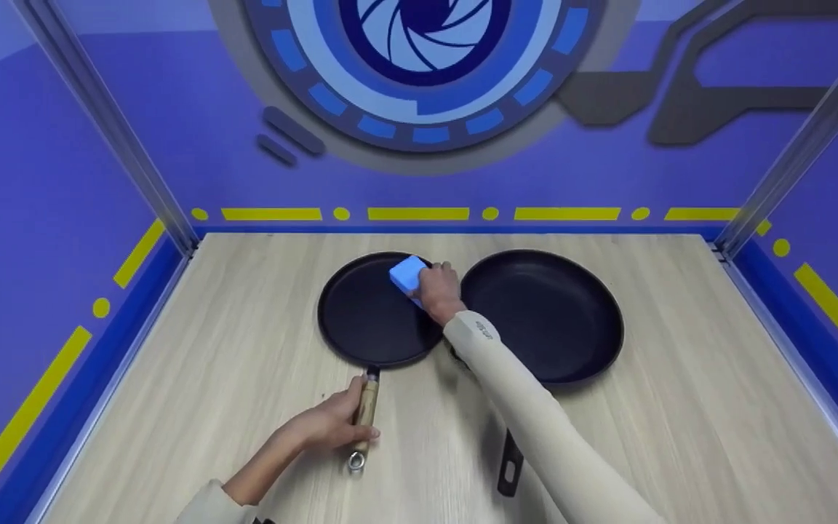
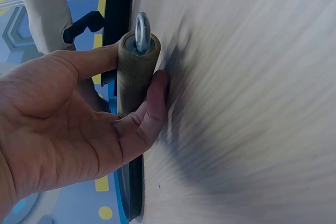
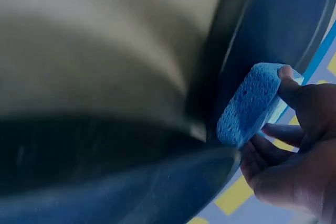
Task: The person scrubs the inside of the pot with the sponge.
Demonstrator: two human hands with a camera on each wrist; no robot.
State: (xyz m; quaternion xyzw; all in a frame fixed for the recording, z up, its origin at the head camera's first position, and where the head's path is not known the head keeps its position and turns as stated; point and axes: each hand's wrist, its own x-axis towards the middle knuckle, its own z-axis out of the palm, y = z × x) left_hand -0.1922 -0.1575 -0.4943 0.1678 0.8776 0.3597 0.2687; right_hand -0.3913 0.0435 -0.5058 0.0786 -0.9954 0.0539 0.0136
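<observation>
My left hand (image 1: 333, 420) grips the wooden handle (image 2: 134, 74) of a flat black pan (image 1: 372, 313), thumb on one side and fingers on the other. A metal ring (image 2: 142, 32) caps the handle's near end. In my right hand (image 1: 439, 290) I hold a blue sponge (image 3: 251, 103) between thumb and fingers. The sponge is over the right part of the flat pan, near its rim; the head view does not show clearly whether its whole face touches. Part of that rim is hidden behind my right hand and wrist.
A larger, deeper black frying pan (image 1: 543, 313) stands close on the right, its black handle (image 1: 511, 466) pointing toward me, partly under my right sleeve (image 1: 535, 415). Both pans are on a light wooden table (image 1: 244, 320). Blue panels (image 1: 172, 131) enclose the back and sides.
</observation>
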